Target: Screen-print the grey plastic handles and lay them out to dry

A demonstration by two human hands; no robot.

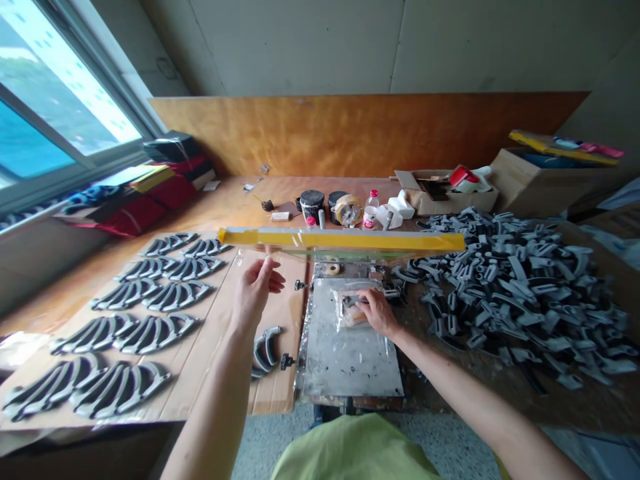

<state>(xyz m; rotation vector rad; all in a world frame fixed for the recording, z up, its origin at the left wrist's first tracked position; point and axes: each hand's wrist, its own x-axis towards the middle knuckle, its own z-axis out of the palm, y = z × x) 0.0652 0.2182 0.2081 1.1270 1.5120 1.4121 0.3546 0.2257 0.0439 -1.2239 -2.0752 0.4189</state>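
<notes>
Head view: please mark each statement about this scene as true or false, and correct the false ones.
1. The left hand is open and raised below the yellow-taped frame. True.
2. The right hand holds a bottle. False: it is on a gray part in clear plastic.
3. Gray parts lie in rows on cardboard. True.
4. The loose gray parts are inside a box. False: they lie in a heap on the table.
</notes>
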